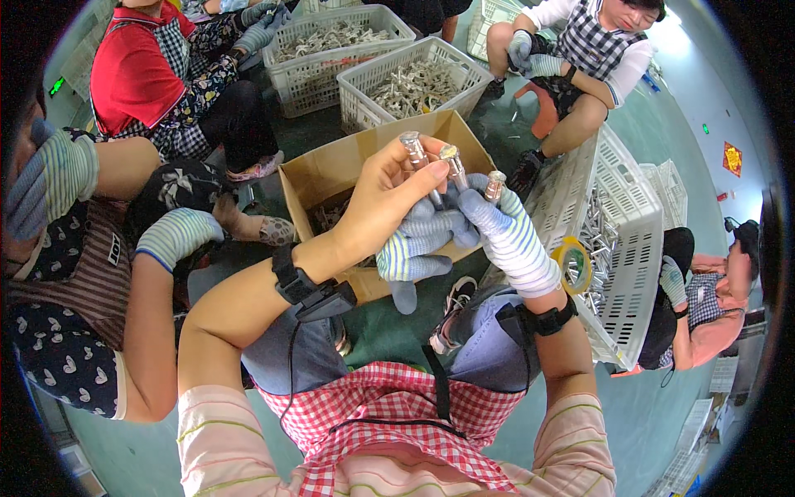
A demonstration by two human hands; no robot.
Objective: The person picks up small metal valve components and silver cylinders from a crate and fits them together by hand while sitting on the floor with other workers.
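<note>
Our left fingers [387, 166] clamp one tube [413, 147], right fingers [485, 214] two others [454, 161]; careless grip might drop them into box [319, 176] below.

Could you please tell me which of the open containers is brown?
The cardboard box, partly hidden behind the person's hands; the crates around it are pale plastic.
</note>
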